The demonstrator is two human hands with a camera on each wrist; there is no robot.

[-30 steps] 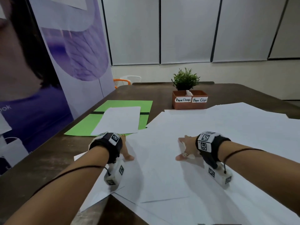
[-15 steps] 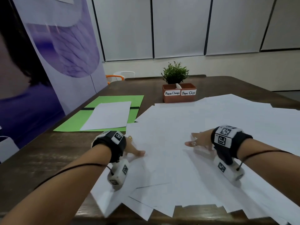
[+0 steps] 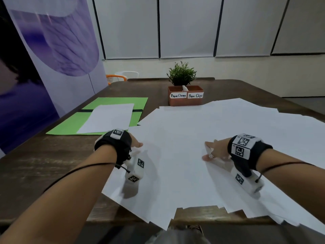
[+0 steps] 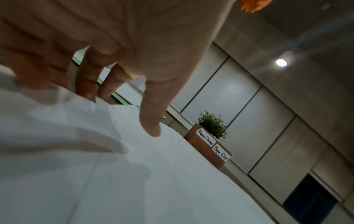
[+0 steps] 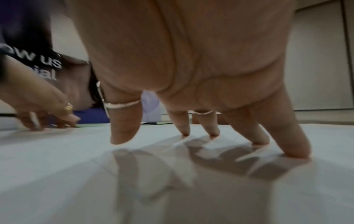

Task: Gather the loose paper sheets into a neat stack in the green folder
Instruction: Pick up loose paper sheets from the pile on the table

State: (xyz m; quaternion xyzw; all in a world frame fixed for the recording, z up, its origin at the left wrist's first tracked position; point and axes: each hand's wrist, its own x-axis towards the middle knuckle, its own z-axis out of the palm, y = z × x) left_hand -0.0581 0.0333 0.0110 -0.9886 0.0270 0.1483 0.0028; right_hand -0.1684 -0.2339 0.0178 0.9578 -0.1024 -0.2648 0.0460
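Both hands flat-fingered, grasping nothing: left hand (image 3: pixel 135 143) and right hand (image 3: pixel 215 149) press fingertips on loose paper sheets (image 3: pixel 202 138) spread across table (image 3: pixel 52 164); green folder (image 3: pixel 70 124) far left, apparently holding one sheet (image 3: pixel 107 118).

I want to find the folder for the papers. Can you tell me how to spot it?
Look at the brown table, along its left side beside the purple banner. The green folder lies open and flat there, with one white sheet on it. It is the only green flat thing; the loose paper sheets beside it are white.
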